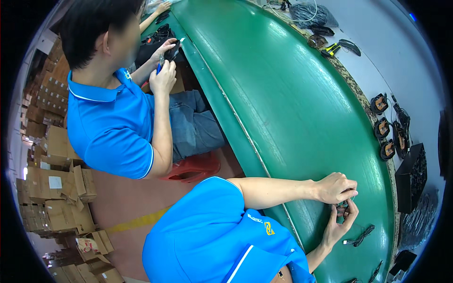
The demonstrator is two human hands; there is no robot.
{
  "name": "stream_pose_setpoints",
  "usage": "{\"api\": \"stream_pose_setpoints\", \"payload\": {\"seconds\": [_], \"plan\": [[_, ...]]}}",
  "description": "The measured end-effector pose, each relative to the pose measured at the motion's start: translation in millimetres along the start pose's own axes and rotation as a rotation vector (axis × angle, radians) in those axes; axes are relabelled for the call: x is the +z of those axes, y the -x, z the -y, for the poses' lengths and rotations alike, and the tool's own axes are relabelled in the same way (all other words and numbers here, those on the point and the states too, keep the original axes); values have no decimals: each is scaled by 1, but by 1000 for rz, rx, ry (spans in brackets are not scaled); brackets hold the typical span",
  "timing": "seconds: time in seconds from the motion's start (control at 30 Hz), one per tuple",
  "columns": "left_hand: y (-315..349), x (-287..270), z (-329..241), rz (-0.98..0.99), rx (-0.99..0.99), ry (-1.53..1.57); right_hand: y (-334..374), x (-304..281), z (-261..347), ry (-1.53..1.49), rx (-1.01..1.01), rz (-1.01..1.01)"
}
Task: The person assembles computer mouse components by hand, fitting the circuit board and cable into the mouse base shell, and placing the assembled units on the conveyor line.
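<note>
My left hand [336, 188] reaches over the green table with its fingers curled and pinched together. Whatever sits in its fingertips is hidden. Just below it, my right hand [340, 225] grips a small dark part [343, 205] between thumb and fingers. Both hands meet at this part, which is mostly covered, so its kind does not show. A black cable [362, 236] with a light metal plug end lies coiled on the table beside my right hand.
The green tabletop [283, 94] curves away. Along its far edge sit several round black units [381, 128] with brown insides, a black box [410, 178] and yellow-black cutters [331, 50]. A co-worker [113, 118] in blue sits at left, handling a dark item. Cardboard boxes [56, 184] stand behind.
</note>
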State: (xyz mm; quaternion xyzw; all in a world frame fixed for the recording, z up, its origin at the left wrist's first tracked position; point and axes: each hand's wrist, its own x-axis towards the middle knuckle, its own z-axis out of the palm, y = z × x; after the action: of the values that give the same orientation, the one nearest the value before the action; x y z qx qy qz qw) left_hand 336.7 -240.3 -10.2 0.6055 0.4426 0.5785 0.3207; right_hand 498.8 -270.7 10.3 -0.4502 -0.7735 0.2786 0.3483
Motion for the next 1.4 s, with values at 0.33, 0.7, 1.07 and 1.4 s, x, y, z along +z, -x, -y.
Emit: {"api": "stream_pose_setpoints", "payload": {"seconds": [0.33, 0.7, 1.07, 1.4], "plan": [[2, 1, 0, 10, 0, 5, 3, 1, 4, 30, -3, -13], [3, -1, -5, 4, -26, 3, 4, 1, 7, 38, 12, -16], [4, 3, -1, -10, -3, 1, 4, 1, 6, 66, -29, -36], [8, 4, 0, 10, 3, -16, 9, 1, 7, 63, -15, -34]]}}
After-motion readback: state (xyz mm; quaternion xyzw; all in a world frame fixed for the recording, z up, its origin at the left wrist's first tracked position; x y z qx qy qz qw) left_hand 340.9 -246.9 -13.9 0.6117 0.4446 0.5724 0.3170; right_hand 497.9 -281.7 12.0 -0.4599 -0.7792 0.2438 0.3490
